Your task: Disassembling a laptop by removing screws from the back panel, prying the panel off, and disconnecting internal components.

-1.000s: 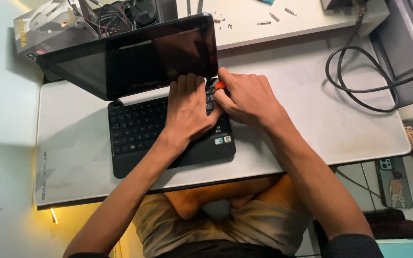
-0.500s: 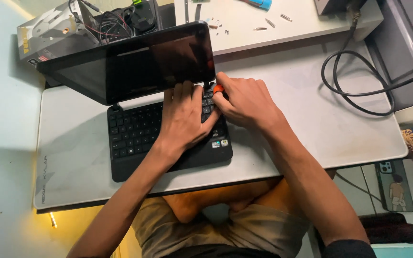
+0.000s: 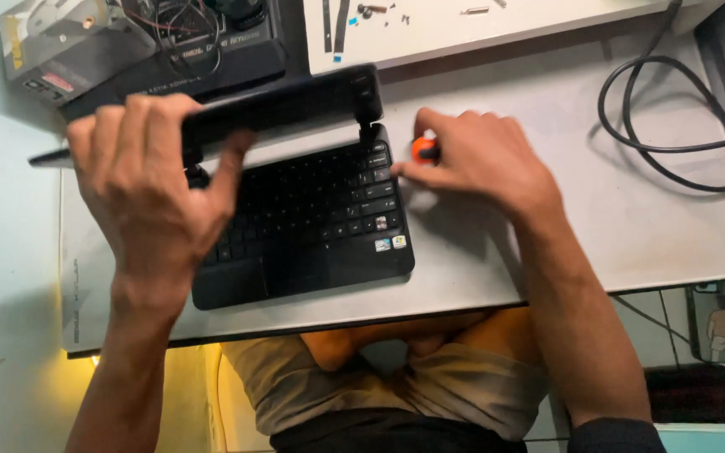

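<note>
Lid now upright, screen hidden

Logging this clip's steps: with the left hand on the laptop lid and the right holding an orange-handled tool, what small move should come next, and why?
Probably bring the tool to the right hinge: the left hand grips the lid, and the right hand is beside the hinge.

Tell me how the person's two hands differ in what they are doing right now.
The left hand grips the top edge of the black laptop's lid, fingers spread wide over it. The right hand is curled in a closed grip on a small orange-handled tool, beside the laptop's right hinge. The left is above the keyboard; the right is over the white table. Both are bare.
</note>
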